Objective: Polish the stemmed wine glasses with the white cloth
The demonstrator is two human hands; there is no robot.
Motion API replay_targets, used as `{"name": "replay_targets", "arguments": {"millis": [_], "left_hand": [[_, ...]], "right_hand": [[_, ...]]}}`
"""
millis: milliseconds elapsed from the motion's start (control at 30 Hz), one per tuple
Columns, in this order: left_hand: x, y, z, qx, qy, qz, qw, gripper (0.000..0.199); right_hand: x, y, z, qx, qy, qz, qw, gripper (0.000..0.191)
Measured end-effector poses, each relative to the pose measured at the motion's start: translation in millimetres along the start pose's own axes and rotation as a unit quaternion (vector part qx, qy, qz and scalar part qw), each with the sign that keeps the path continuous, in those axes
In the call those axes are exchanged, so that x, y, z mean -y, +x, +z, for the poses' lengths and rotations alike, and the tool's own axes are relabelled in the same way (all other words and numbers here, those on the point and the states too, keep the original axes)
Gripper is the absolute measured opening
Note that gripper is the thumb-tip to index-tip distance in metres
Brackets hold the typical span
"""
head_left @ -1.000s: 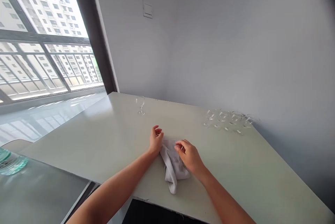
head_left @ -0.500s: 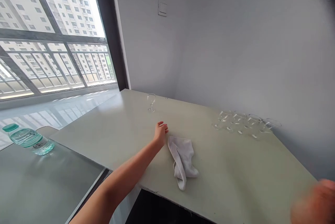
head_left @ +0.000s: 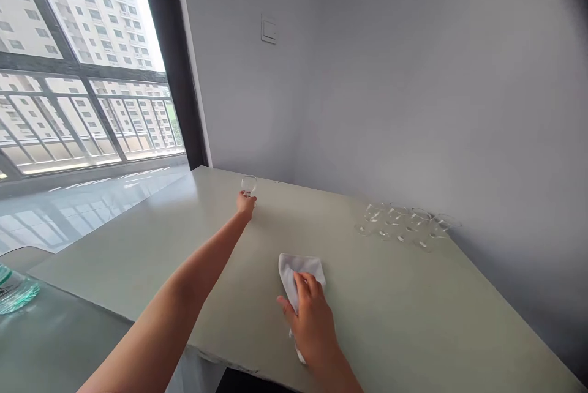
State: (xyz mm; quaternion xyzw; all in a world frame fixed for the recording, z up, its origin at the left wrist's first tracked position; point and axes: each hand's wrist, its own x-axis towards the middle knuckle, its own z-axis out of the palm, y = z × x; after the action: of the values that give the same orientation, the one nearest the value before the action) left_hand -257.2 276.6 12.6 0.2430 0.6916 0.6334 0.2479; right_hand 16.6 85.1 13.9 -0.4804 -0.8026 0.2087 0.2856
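Note:
Far across the table, my left hand (head_left: 247, 202) is closed around the stem of a clear wine glass (head_left: 248, 183). The bowl rises above my fingers, and the hand mostly covers the stem and foot. Nearer to me lies a folded white cloth (head_left: 289, 263), flat on the table. My right hand (head_left: 313, 316) is over it, thumb and fingers apart, with the fingertips on or just above the fabric. Part of the cloth is hidden under that hand.
Several clear stemmed glasses (head_left: 404, 224) stand grouped on the pale table (head_left: 386, 313) at the right, by the wall. A clear bottle with a green tint (head_left: 18, 292) lies on a grey surface at the left edge. A window (head_left: 82, 68) is behind.
My left hand has reached away from me and taken hold of the lone wine glass. My right hand has come in from the lower right to the cloth. The view has shifted right.

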Motion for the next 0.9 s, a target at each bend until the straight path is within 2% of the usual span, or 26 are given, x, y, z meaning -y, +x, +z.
{"name": "replay_targets", "arguments": {"millis": [67,133,200,267,333,367,433,500,567,633,700,767,900], "left_hand": [[0,4,1.8,0.008,0.03,-0.009,0.999,0.037],[1,3,0.6,0.019,0.061,-0.014,0.998,0.027],[1,-6,-2.8,0.036,0.091,-0.008,0.995,0.021],[0,-19,-7.1,0.054,0.119,0.004,0.991,0.018],[-1,-36,-10.8,0.073,0.143,0.017,0.987,0.017],[-3,-45,-12.1,0.084,0.152,0.023,0.985,0.017],[-6,-64,-13.1,0.111,0.162,0.034,0.98,0.017],[-10,-84,-11.8,0.14,0.161,0.046,0.976,0.017],[-15,-107,-8.6,0.191,0.152,0.063,0.968,0.016],[-19,-132,-4.3,0.254,0.146,0.088,0.952,0.014],[-22,-158,0.1,0.286,0.159,0.117,0.937,0.013],[-22,-183,4.0,0.276,0.183,0.143,0.933,0.017],[-18,-223,8.7,0.288,0.203,0.216,0.911,0.043]], "right_hand": [[1,-3,13,0.012,-0.059,0.031,0.998,0.046],[1,-5,20,0.025,-0.096,0.035,0.994,0.035],[-2,-5,20,0.031,-0.086,0.027,0.995,0.019],[-8,-5,13,0.016,-0.005,0.041,0.999,0.014],[-17,-4,-2,-0.023,0.144,0.097,0.984,0.012],[-22,-4,-11,-0.044,0.236,0.135,0.961,0.016],[-32,-7,-30,-0.07,0.409,0.202,0.887,0.027],[-42,-13,-47,-0.077,0.522,0.237,0.816,0.033],[-50,-22,-60,-0.093,0.571,0.257,0.774,0.032],[-57,-30,-69,-0.142,0.588,0.275,0.748,0.027],[-65,-37,-76,-0.21,0.581,0.28,0.735,0.021],[-74,-39,-83,-0.278,0.551,0.265,0.741,0.02],[-80,-31,-97,-0.418,0.457,0.205,0.758,0.026]]}}
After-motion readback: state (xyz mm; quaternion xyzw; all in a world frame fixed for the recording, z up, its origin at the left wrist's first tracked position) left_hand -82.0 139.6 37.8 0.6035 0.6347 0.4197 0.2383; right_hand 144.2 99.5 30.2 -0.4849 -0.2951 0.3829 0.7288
